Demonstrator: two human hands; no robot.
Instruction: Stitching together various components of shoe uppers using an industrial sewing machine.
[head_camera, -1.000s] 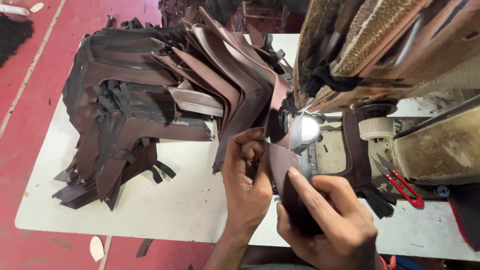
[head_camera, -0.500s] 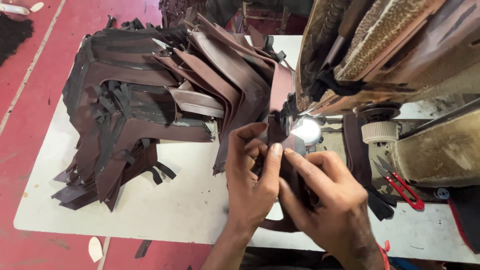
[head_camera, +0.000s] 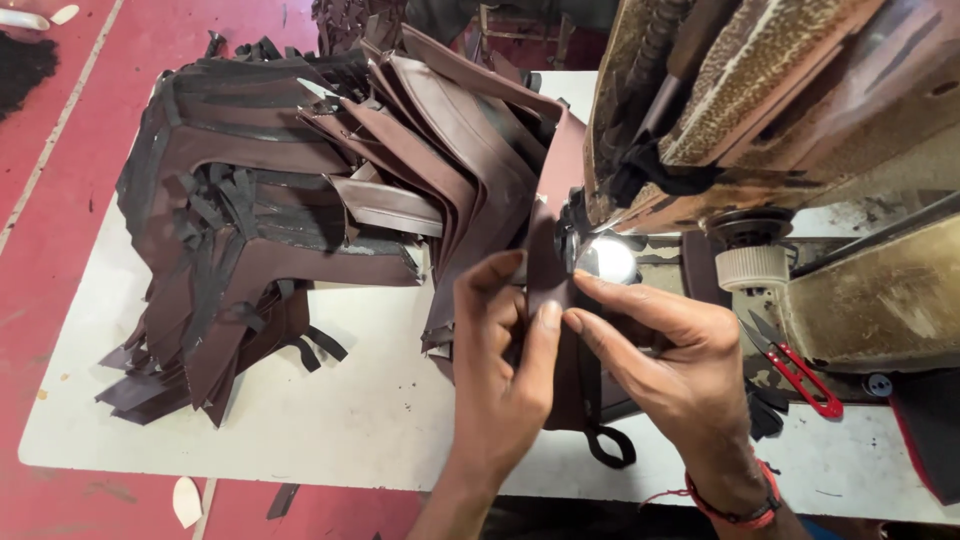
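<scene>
My left hand (head_camera: 505, 385) and my right hand (head_camera: 675, 365) both pinch a dark brown leather piece (head_camera: 568, 385) with a black strap loop hanging from its lower end. The piece's top edge lies under the lit needle area (head_camera: 608, 258) of a worn sewing machine (head_camera: 800, 120). My right index finger points toward the light and my left thumb presses the piece from the left. My hands hide most of the piece.
A big heap of brown leather pieces with black straps (head_camera: 300, 200) covers the left half of the white table (head_camera: 330, 440). Red-handled thread snips (head_camera: 795, 365) lie right of my hands. Red floor (head_camera: 50, 200) surrounds the table.
Both hands have moved up and closer to the needle, feeding the leather piece under the machine head. My right hand has shifted from the lower part of the piece to beside the light.
</scene>
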